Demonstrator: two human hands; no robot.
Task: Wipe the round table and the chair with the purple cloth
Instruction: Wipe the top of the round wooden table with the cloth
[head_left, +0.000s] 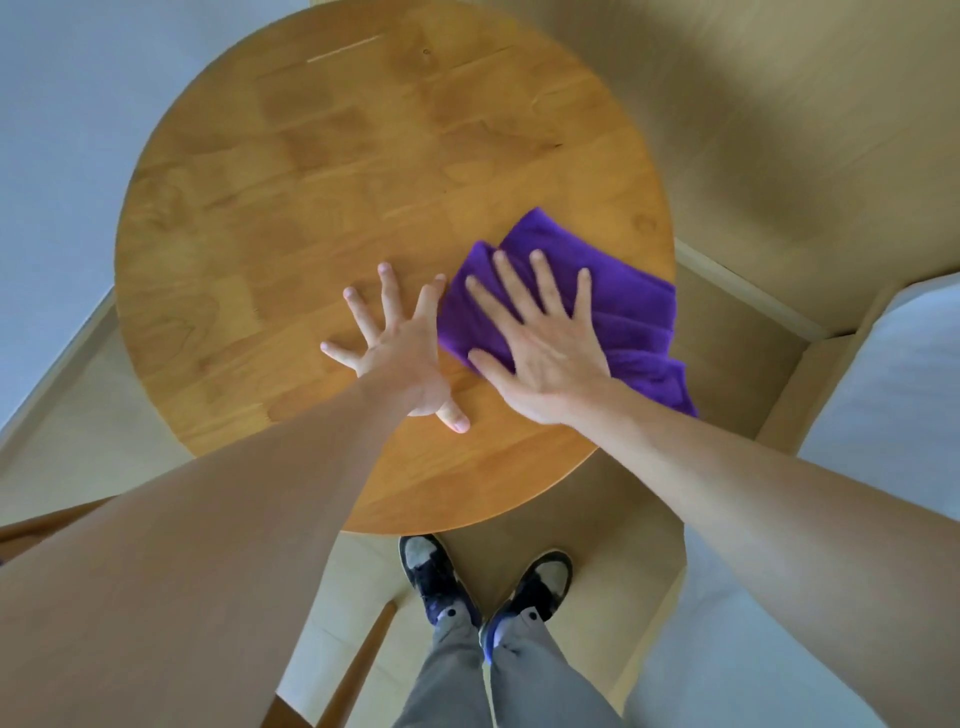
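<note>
Both hands flat: right hand (545, 353) presses purple cloth (623, 306) (left hand (400, 348) splayed beside).

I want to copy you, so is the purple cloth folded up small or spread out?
Mostly spread out. The purple cloth lies rumpled on the round table under the flat right hand, its corner hanging over the edge.

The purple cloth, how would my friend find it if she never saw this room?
Look for the round wooden table in the middle. On its right side, a right hand presses flat on the cloth, which hangs slightly over the edge. It is the only purple thing there, and the left hand beside it touches bare wood.
</note>
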